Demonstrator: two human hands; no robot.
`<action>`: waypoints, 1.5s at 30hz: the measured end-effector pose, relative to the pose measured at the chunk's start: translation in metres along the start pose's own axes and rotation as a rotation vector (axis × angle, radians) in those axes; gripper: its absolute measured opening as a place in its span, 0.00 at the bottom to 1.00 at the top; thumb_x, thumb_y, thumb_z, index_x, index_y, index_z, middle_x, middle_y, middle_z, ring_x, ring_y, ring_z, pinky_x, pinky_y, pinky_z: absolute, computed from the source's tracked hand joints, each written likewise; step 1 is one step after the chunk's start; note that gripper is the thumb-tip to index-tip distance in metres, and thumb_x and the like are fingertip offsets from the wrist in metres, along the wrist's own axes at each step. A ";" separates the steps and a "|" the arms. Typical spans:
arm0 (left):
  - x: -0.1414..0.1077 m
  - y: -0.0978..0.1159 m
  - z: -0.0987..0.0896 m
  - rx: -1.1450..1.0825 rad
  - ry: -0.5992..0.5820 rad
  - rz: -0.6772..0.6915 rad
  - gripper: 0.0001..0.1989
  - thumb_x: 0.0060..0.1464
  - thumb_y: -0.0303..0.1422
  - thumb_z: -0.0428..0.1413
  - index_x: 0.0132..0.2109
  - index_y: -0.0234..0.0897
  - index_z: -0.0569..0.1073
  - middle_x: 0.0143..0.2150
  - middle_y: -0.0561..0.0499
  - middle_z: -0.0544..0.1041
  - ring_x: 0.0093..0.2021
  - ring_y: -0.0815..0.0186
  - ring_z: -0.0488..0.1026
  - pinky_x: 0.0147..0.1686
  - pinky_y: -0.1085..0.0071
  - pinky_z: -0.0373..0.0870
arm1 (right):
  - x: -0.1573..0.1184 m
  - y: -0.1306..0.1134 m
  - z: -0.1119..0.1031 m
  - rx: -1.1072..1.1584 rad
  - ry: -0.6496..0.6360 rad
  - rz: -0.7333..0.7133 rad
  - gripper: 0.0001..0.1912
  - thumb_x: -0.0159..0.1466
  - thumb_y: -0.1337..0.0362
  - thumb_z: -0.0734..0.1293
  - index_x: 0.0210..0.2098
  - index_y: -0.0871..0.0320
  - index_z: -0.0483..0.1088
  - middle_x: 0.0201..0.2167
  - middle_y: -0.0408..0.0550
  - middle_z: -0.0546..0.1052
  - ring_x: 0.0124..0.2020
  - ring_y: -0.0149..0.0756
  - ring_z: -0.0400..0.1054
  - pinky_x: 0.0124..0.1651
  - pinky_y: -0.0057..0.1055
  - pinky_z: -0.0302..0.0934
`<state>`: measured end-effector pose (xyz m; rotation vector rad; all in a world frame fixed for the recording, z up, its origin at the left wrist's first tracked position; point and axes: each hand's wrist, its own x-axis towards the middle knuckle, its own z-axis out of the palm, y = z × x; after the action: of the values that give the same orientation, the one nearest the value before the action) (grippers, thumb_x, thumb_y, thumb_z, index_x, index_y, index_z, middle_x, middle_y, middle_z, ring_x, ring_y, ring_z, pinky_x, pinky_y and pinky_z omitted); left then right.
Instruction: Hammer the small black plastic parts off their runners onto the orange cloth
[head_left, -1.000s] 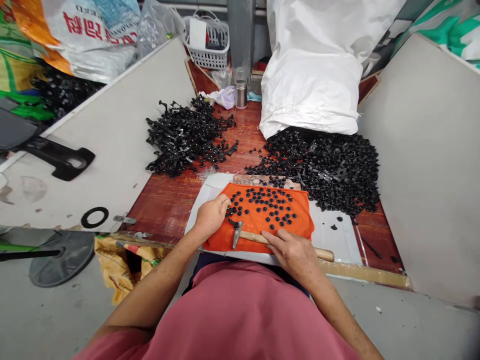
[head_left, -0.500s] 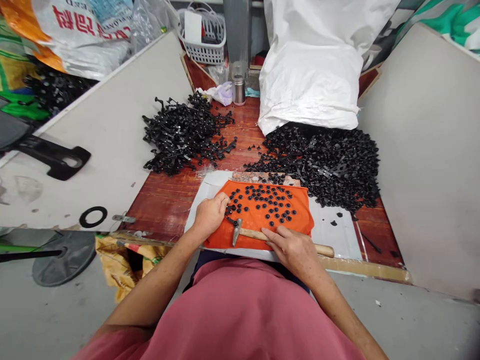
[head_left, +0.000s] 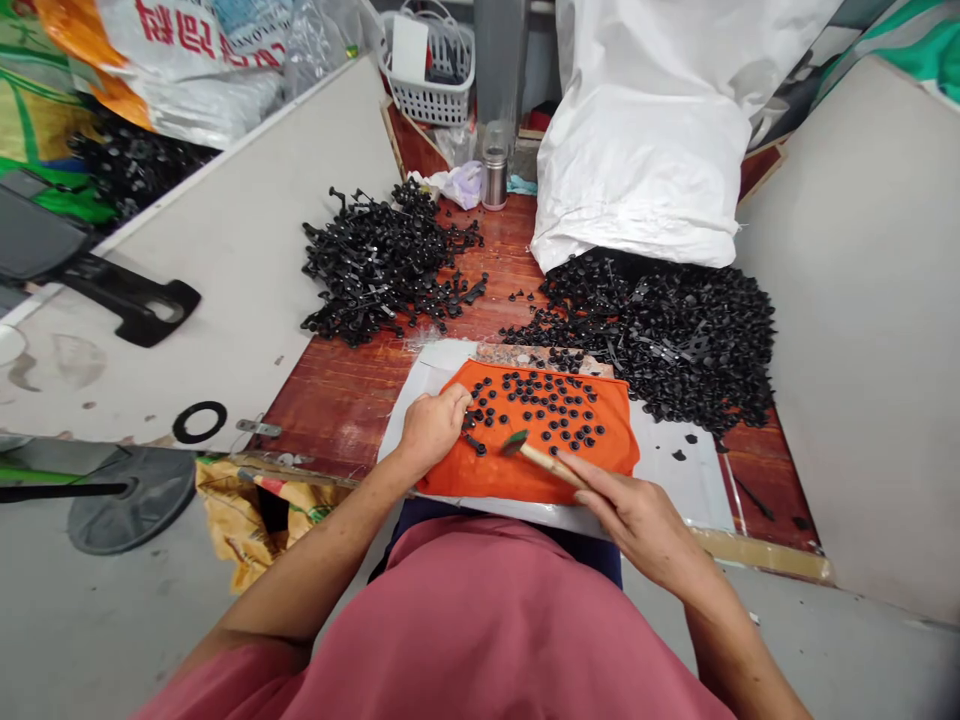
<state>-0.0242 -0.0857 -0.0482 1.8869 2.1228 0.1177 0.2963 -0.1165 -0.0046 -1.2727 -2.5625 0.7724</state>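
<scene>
My right hand (head_left: pixel 637 510) is wrapped round the wooden handle of a hammer (head_left: pixel 551 464), whose metal head hangs over an orange cloth (head_left: pixel 487 475). On the cloth's left edge my left hand (head_left: pixel 435 428) is closed, fingertips pinched on a small black plastic piece (head_left: pixel 478 446) with a round end. Most of that piece's other end is hidden by the fingers. Several round black button-like parts (head_left: pixel 559 398) lie scattered over the cloth, right of my left hand.
A big heap of black plastic parts (head_left: pixel 675 340) spreads below a white sack (head_left: pixel 645 170) on the right. Another black pile (head_left: pixel 375 265) stands at the back left. Behind are a metal flask (head_left: pixel 494 180) and a grey basket (head_left: pixel 431 100). Pale panels (head_left: pixel 862 350) flank the table.
The hammer head has lifted off the black piece and shifted right, its handle now tilted. My right hand moved right with it. My left hand keeps its pinch; the whole view shifted slightly.
</scene>
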 end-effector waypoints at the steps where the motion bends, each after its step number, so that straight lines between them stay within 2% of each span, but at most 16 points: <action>1: -0.001 0.001 -0.001 0.012 0.003 -0.011 0.17 0.71 0.38 0.43 0.51 0.43 0.77 0.41 0.48 0.83 0.39 0.57 0.77 0.42 0.66 0.63 | 0.004 -0.001 0.002 0.003 0.047 0.008 0.25 0.76 0.61 0.58 0.71 0.44 0.62 0.54 0.47 0.82 0.44 0.38 0.80 0.45 0.32 0.73; 3: -0.003 0.004 -0.003 0.042 0.008 -0.026 0.17 0.71 0.38 0.44 0.51 0.43 0.77 0.41 0.48 0.83 0.39 0.57 0.77 0.42 0.66 0.63 | 0.015 -0.006 0.007 -0.016 0.112 0.022 0.27 0.76 0.62 0.59 0.73 0.43 0.59 0.53 0.46 0.82 0.45 0.38 0.80 0.46 0.32 0.73; 6: -0.004 0.006 -0.006 0.074 -0.006 -0.018 0.18 0.71 0.39 0.43 0.51 0.43 0.77 0.39 0.48 0.83 0.39 0.57 0.78 0.43 0.65 0.64 | 0.031 -0.016 0.010 -0.094 0.157 0.018 0.28 0.76 0.62 0.59 0.73 0.43 0.57 0.47 0.46 0.83 0.41 0.38 0.79 0.42 0.31 0.73; 11: -0.001 0.006 -0.007 0.064 -0.024 -0.006 0.18 0.72 0.38 0.42 0.51 0.43 0.76 0.39 0.48 0.83 0.40 0.57 0.79 0.44 0.66 0.65 | 0.041 -0.029 0.023 -0.165 0.270 -0.043 0.26 0.77 0.61 0.57 0.73 0.47 0.60 0.39 0.49 0.81 0.33 0.35 0.76 0.39 0.29 0.70; 15: 0.000 0.005 -0.006 0.029 -0.039 -0.005 0.17 0.72 0.37 0.42 0.52 0.43 0.75 0.41 0.48 0.84 0.41 0.57 0.79 0.44 0.66 0.65 | 0.043 -0.029 0.038 -0.264 0.212 -0.003 0.25 0.77 0.61 0.57 0.71 0.50 0.64 0.36 0.48 0.81 0.27 0.35 0.74 0.30 0.28 0.67; 20: 0.000 0.003 -0.003 0.016 -0.045 -0.003 0.17 0.72 0.37 0.42 0.52 0.43 0.75 0.41 0.48 0.84 0.42 0.57 0.79 0.43 0.66 0.65 | 0.043 -0.027 0.042 -0.176 0.312 -0.026 0.26 0.77 0.62 0.56 0.73 0.52 0.59 0.39 0.51 0.81 0.32 0.36 0.76 0.35 0.29 0.69; 24: -0.002 0.004 0.000 0.013 -0.023 0.004 0.18 0.72 0.37 0.41 0.52 0.42 0.75 0.41 0.47 0.84 0.41 0.57 0.79 0.42 0.66 0.65 | 0.044 -0.029 0.041 -0.284 0.213 -0.017 0.25 0.76 0.62 0.57 0.71 0.51 0.63 0.33 0.48 0.81 0.26 0.36 0.74 0.28 0.29 0.68; 29: -0.003 0.007 0.001 0.018 -0.030 0.008 0.17 0.72 0.37 0.42 0.50 0.41 0.75 0.39 0.47 0.83 0.40 0.57 0.79 0.43 0.66 0.66 | 0.041 -0.031 0.038 -0.218 0.316 -0.017 0.26 0.77 0.61 0.57 0.72 0.52 0.61 0.38 0.50 0.82 0.31 0.35 0.76 0.36 0.29 0.71; 33: -0.001 0.004 -0.001 0.021 -0.026 -0.018 0.18 0.72 0.37 0.42 0.51 0.41 0.75 0.41 0.47 0.84 0.42 0.57 0.79 0.42 0.65 0.66 | 0.042 -0.028 0.046 -0.198 0.246 -0.011 0.25 0.76 0.63 0.58 0.71 0.51 0.63 0.40 0.50 0.83 0.32 0.37 0.78 0.34 0.29 0.72; 35: 0.000 0.003 -0.002 0.013 -0.032 -0.013 0.17 0.72 0.37 0.42 0.52 0.42 0.75 0.42 0.48 0.84 0.42 0.57 0.79 0.42 0.66 0.65 | 0.043 -0.025 0.046 -0.096 0.267 -0.024 0.26 0.76 0.64 0.57 0.72 0.52 0.61 0.45 0.52 0.83 0.38 0.37 0.80 0.40 0.30 0.74; 39: 0.000 0.004 -0.003 0.036 -0.020 -0.005 0.17 0.71 0.37 0.43 0.51 0.41 0.76 0.40 0.47 0.84 0.40 0.57 0.79 0.43 0.65 0.65 | 0.043 -0.025 0.032 0.001 0.378 -0.029 0.27 0.76 0.64 0.59 0.74 0.49 0.57 0.52 0.52 0.81 0.47 0.39 0.79 0.53 0.35 0.73; 43: -0.001 0.006 -0.003 0.051 0.016 -0.002 0.17 0.71 0.37 0.44 0.50 0.42 0.77 0.37 0.47 0.83 0.37 0.57 0.78 0.43 0.65 0.65 | 0.038 -0.032 0.017 -0.021 0.340 -0.025 0.27 0.76 0.64 0.60 0.73 0.49 0.58 0.51 0.51 0.82 0.47 0.40 0.80 0.54 0.37 0.74; 45: -0.002 0.004 -0.003 -0.010 0.045 0.002 0.16 0.70 0.37 0.45 0.49 0.42 0.77 0.38 0.48 0.83 0.38 0.58 0.79 0.42 0.66 0.66 | 0.036 -0.034 0.014 -0.034 0.333 -0.015 0.28 0.76 0.64 0.60 0.73 0.48 0.58 0.52 0.51 0.82 0.48 0.40 0.80 0.54 0.36 0.74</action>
<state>-0.0209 -0.0862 -0.0436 1.8984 2.1456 0.1726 0.2452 -0.1107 -0.0009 -1.2678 -2.3231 0.4690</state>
